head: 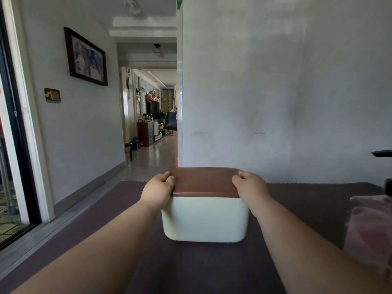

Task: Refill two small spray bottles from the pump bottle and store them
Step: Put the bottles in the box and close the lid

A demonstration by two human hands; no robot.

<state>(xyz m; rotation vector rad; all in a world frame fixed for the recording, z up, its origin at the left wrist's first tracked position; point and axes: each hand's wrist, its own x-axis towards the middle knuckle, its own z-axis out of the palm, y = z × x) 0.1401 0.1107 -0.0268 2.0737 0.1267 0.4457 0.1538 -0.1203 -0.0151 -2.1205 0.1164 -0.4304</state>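
the room was rather dim, and daylight came from the glass door (8, 145) at the left edge. the white wall (286, 92) looked grey and flat, with no hard shadows on it. the far end of the hallway (154, 115) was brighter. the wide lens bent the door frame strongly. the pink object (369, 230) at the right edge was blurred, and the forearms near the bottom were soft. the white box (204, 219) gave a pale, soft glow.
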